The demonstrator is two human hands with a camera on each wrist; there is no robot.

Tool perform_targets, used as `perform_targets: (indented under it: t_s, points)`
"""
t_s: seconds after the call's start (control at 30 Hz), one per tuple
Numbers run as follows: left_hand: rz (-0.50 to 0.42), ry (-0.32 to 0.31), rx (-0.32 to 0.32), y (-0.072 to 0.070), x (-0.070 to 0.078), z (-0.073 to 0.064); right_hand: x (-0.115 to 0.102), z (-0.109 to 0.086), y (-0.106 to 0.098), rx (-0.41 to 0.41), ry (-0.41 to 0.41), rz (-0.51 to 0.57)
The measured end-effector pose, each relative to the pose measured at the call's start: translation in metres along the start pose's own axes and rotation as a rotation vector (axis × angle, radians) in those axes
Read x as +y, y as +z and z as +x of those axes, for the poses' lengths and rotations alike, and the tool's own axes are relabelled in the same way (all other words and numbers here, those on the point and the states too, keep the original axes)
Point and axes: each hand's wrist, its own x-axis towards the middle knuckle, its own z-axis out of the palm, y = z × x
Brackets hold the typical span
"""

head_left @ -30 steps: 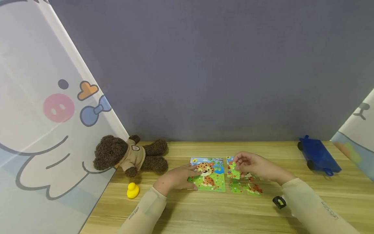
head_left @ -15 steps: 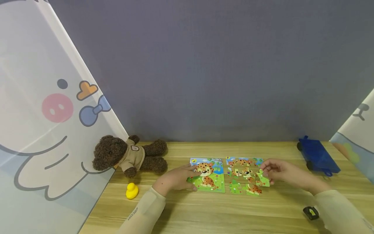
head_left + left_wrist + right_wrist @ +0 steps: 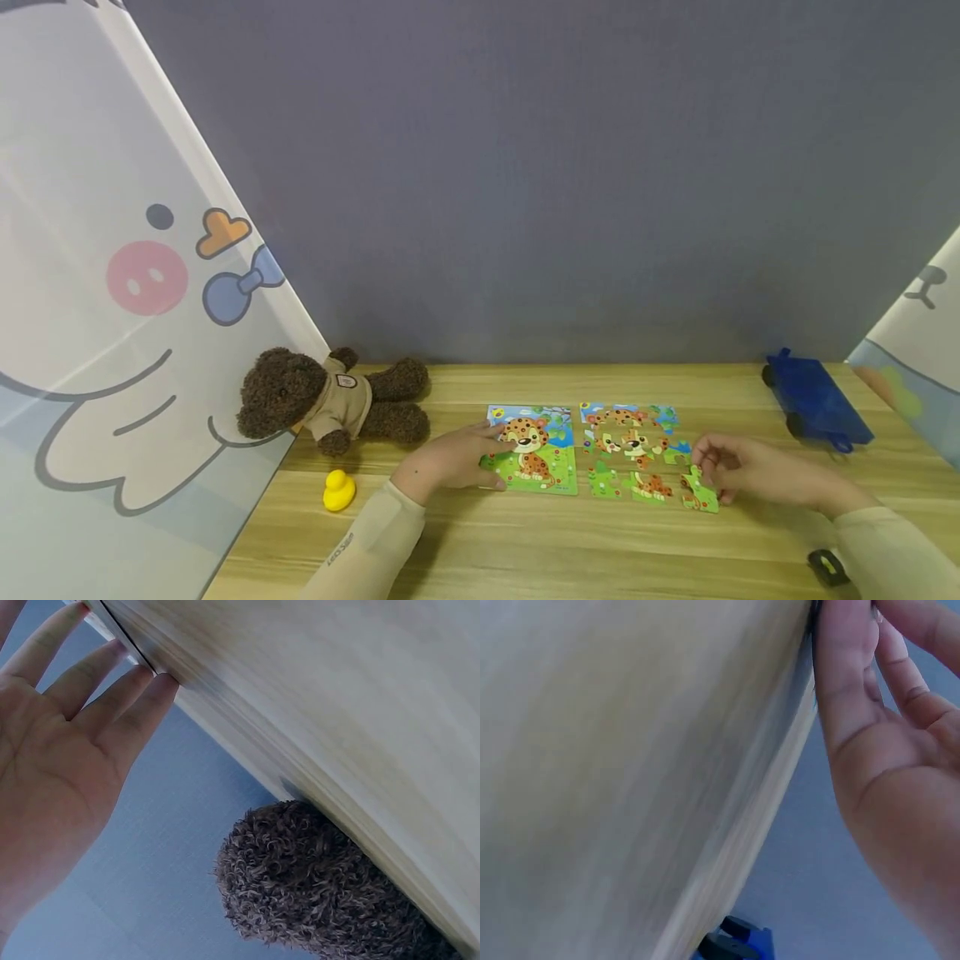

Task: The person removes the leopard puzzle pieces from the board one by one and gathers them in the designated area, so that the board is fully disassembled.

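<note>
A picture card (image 3: 542, 467) of a spotted leopard cub lies on the table, with my left hand (image 3: 461, 457) resting on its left side. In the left wrist view that hand (image 3: 67, 742) has its fingers stretched out to the card's edge. Right of the card, several jigsaw pieces (image 3: 636, 447) of the same picture lie in rows with gaps between them. My right hand (image 3: 757, 468) pinches a green jigsaw piece (image 3: 702, 495) at the lower right of these rows. The right wrist view shows the right hand (image 3: 892, 757) low at the tabletop, its fingertips partly cut off.
A brown teddy bear (image 3: 348, 404) lies at the left, with a yellow rubber duck (image 3: 339, 490) in front of it. A blue wheeled toy cart (image 3: 821, 400) stands at the back right. A grey panel (image 3: 525, 183) rises behind the table.
My right hand has carried the green jigsaw piece from the left of the loose pieces to their lower right corner. The left hand has stayed on the card.
</note>
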Motion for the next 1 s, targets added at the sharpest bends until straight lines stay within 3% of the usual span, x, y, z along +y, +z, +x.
perform_targets:
  t_s: [0.2, 0.47, 0.7, 0.87, 1.0]
  points:
    - [0.005, 0.003, 0.002, 0.001, 0.0, 0.001, -0.005, 0.006, 0.004, 0.047, 0.031, -0.101]
    - [0.002, 0.008, 0.004, 0.0, 0.001, 0.001, -0.01, 0.007, 0.003, 0.102, 0.0, -0.174]
    - [-0.021, 0.023, 0.015, -0.002, 0.002, 0.0, -0.029, 0.007, 0.004, 0.178, 0.035, -0.284]
    - [-0.06, 0.0, 0.045, -0.004, 0.003, 0.005, -0.055, 0.012, 0.012, 0.282, 0.036, -0.388]
    - [-0.042, -0.017, 0.104, -0.01, 0.008, 0.012, -0.077, 0.021, 0.024, 0.43, 0.034, -0.575]
